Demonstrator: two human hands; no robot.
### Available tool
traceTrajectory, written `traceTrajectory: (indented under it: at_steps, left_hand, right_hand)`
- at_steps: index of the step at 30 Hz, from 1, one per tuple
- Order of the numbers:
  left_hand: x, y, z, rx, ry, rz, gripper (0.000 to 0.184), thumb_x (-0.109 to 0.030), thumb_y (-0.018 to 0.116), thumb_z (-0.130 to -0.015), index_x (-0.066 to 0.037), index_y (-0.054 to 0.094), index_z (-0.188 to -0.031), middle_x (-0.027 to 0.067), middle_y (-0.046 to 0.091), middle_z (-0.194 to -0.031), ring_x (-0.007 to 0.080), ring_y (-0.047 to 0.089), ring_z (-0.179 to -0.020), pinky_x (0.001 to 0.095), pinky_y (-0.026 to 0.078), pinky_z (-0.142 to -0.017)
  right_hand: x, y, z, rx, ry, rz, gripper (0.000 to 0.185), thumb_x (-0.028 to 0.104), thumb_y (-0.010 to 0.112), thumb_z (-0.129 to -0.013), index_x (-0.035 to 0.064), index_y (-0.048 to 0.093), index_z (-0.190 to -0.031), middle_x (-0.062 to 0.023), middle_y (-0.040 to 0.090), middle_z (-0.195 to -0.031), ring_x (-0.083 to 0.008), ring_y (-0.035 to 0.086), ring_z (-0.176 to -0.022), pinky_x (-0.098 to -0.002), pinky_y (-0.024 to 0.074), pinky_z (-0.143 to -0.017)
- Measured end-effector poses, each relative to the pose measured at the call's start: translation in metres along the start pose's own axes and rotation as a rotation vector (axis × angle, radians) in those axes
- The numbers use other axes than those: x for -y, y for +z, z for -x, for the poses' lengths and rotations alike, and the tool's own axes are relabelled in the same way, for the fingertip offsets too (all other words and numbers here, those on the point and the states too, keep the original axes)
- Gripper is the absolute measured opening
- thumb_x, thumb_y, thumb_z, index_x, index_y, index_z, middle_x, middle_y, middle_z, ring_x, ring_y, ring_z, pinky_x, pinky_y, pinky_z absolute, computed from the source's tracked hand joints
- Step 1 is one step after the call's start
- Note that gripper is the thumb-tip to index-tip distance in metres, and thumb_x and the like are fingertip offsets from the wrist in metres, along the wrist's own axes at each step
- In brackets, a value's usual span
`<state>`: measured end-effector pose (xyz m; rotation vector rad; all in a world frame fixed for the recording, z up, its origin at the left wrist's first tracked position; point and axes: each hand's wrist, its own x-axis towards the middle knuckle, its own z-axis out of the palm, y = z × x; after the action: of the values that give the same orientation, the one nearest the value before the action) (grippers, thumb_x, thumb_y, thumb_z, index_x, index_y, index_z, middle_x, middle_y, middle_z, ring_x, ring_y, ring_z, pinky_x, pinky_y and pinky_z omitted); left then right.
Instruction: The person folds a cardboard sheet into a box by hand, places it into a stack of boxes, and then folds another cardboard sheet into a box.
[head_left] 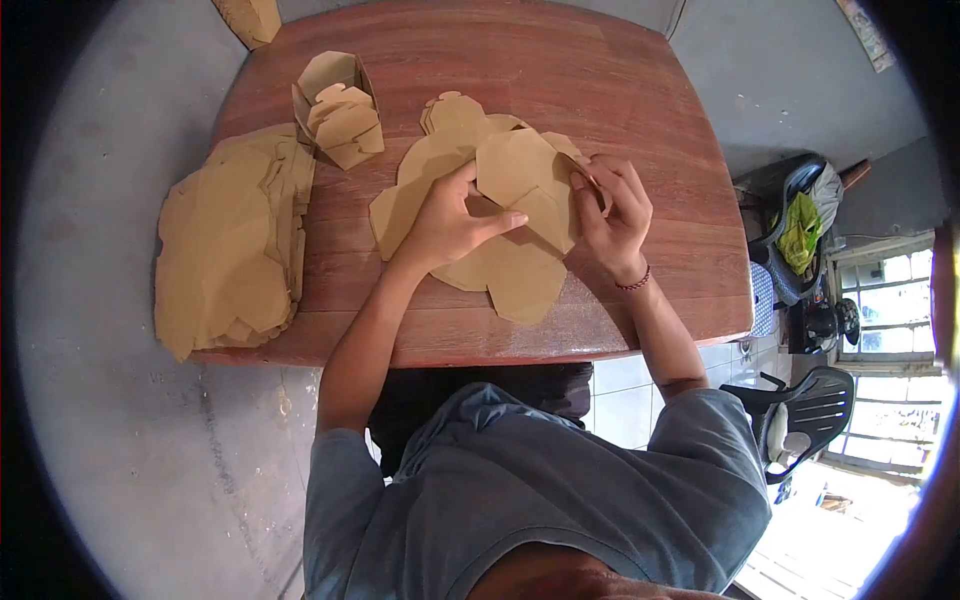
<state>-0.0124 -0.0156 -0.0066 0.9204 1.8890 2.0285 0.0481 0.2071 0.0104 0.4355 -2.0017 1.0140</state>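
A partly folded brown cardboard box (515,168) is between my two hands, over several flat cardboard blanks (525,283) on the table. My left hand (458,222) grips its left side, the thumb stretched across the near panel and the fingers partly hidden behind the card. On the other side, my right hand (614,212) pinches a raised flap between thumb and fingers. The box's panels stand at angles, and its underside is hidden.
A tall pile of flat cardboard blanks (225,240) lies at the table's left edge, overhanging slightly. Behind it stands a folded box (345,120) with open flaps. The reddish wooden table (480,50) meets grey walls. Dark chairs (815,410) stand off to the right.
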Motion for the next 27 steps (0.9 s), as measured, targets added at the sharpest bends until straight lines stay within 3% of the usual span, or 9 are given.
traceTrajectory:
  at_steps: [4,8,11,13,16,20,23,25,27]
  left_hand:
    - [-0.003,-0.005,0.002,0.045,-0.031,0.009,0.053,-0.008,0.083,-0.082,0.001,0.06,-0.129,0.0102,0.071,-0.117,0.0178,0.066,-0.107,0.0341,0.053,-0.094]
    - [-0.007,-0.007,0.003,0.025,0.024,-0.029,0.053,-0.008,0.083,-0.082,0.002,0.061,-0.128,0.01,0.071,-0.118,0.017,0.065,-0.108,0.0334,0.052,-0.095]
    - [-0.008,-0.011,0.004,0.023,-0.008,-0.041,0.052,-0.01,0.083,-0.081,0.002,0.061,-0.127,0.0126,0.069,-0.118,0.0221,0.064,-0.109,0.0363,0.051,-0.096]
    - [-0.011,-0.013,0.004,-0.01,0.195,-0.438,0.048,-0.011,0.082,-0.08,0.002,0.063,-0.122,0.0167,0.064,-0.115,0.0316,0.06,-0.112,0.041,0.049,-0.097]
    - [-0.017,-0.009,0.008,-0.048,0.294,-0.616,0.044,-0.013,0.081,-0.078,0.001,0.065,-0.117,0.0194,0.061,-0.112,0.038,0.056,-0.114,0.0451,0.046,-0.098]
    - [-0.02,-0.009,0.008,-0.029,0.342,-0.709,0.043,-0.012,0.081,-0.078,0.002,0.066,-0.115,0.0189,0.06,-0.112,0.0373,0.056,-0.114,0.0472,0.042,-0.106]
    - [-0.019,-0.009,0.007,-0.043,0.389,-0.746,0.041,-0.012,0.081,-0.078,0.002,0.066,-0.114,0.018,0.063,-0.109,0.0342,0.058,-0.113,0.0542,0.033,-0.115]
    - [-0.02,-0.009,0.007,-0.002,0.364,-0.753,0.037,-0.011,0.08,-0.079,0.003,0.066,-0.11,0.0154,0.067,-0.098,0.0307,0.059,-0.112,0.0606,0.023,-0.12]
    - [-0.024,-0.009,0.007,-0.001,0.387,-0.792,0.035,-0.011,0.079,-0.079,0.003,0.067,-0.108,0.0138,0.068,-0.092,0.0291,0.06,-0.112,0.0614,0.022,-0.12]
  right_hand:
    - [0.004,-0.011,-0.002,0.262,-0.016,-0.023,0.05,-0.011,0.06,-0.079,0.0022,0.07,-0.126,-0.0174,0.062,-0.111,-0.0246,0.065,-0.086,-0.0321,0.0555,-0.078]
    - [0.005,-0.016,-0.014,0.358,-0.178,-0.007,0.045,0.001,0.061,-0.083,0.0016,0.07,-0.127,-0.0198,0.06,-0.114,-0.0283,0.063,-0.094,-0.0357,0.0541,-0.085]
    - [0.01,-0.017,-0.014,0.393,-0.085,-0.052,0.04,0.011,0.061,-0.089,-0.0005,0.07,-0.125,-0.0212,0.059,-0.118,-0.0301,0.06,-0.101,-0.0383,0.0519,-0.091]
    - [0.004,-0.016,-0.014,0.409,-0.157,-0.087,0.039,0.016,0.06,-0.092,-0.0025,0.07,-0.125,-0.0218,0.057,-0.121,-0.0313,0.059,-0.102,-0.0396,0.0506,-0.093]
    - [0.002,-0.017,-0.01,0.409,-0.025,-0.181,0.034,0.015,0.06,-0.095,-0.0016,0.071,-0.122,-0.0207,0.057,-0.121,-0.0306,0.06,-0.104,-0.0396,0.0513,-0.093]
    - [0.001,-0.018,-0.011,0.429,0.004,-0.132,0.027,0.012,0.061,-0.095,0.0004,0.073,-0.116,-0.0185,0.058,-0.121,-0.0292,0.062,-0.106,-0.0395,0.0532,-0.093]
    - [0.002,-0.015,-0.012,0.416,-0.018,-0.079,0.021,0.007,0.067,-0.092,0.0032,0.075,-0.111,-0.0168,0.059,-0.12,-0.028,0.064,-0.106,-0.039,0.0553,-0.092]
    - [0.0,-0.012,-0.009,0.403,-0.021,-0.044,0.022,0.006,0.075,-0.086,0.0049,0.075,-0.108,-0.0154,0.06,-0.118,-0.0279,0.066,-0.1,-0.0383,0.057,-0.089]
    - [0.0,-0.01,-0.009,0.39,-0.034,-0.026,0.022,0.007,0.078,-0.084,0.0051,0.075,-0.106,-0.0147,0.06,-0.118,-0.0277,0.067,-0.097,-0.038,0.0573,-0.087]
